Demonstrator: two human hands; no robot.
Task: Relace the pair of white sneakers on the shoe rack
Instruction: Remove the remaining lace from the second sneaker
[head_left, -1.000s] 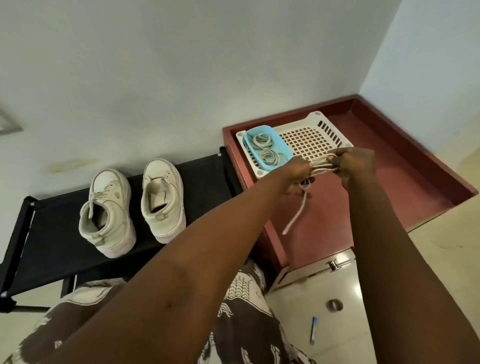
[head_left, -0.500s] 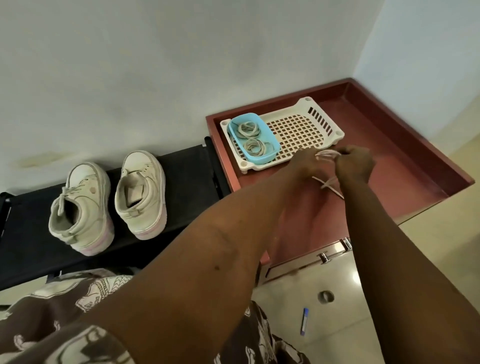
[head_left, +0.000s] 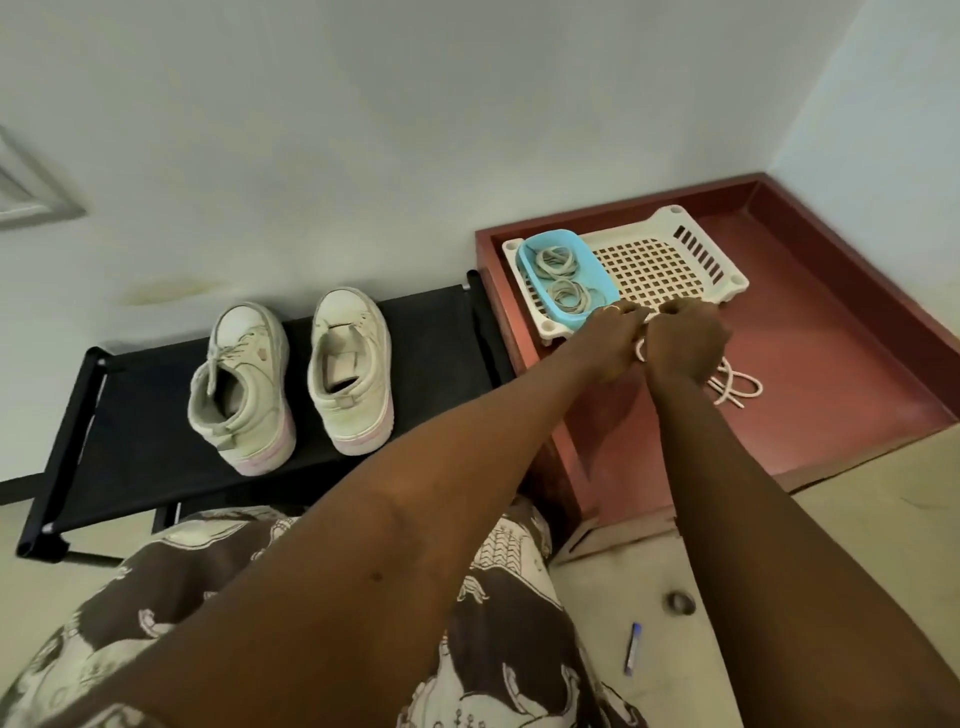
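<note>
Two white sneakers stand heel-toward-me on the black shoe rack (head_left: 130, 426): the left sneaker (head_left: 241, 384) still has a lace, the right sneaker (head_left: 350, 369) shows none. Over the red-brown cabinet top, my left hand (head_left: 613, 338) and my right hand (head_left: 685, 343) are close together, both pinching a white shoelace (head_left: 735, 387). Its loose loops trail onto the cabinet just right of my right wrist. Both hands hover at the front edge of the white basket tray (head_left: 711, 260).
A blue tub (head_left: 530, 260) holding coiled laces sits in the white basket tray on the rimmed red-brown cabinet (head_left: 857, 364), against the wall corner. On the floor below lie a small round drain (head_left: 680, 603) and a blue pen-like item (head_left: 632, 654). My patterned garment fills the foreground.
My hands drew closer together and nearer the tray. The lace's free end, hanging from my hands before, now lies in loops on the cabinet top. The view shifted right.
</note>
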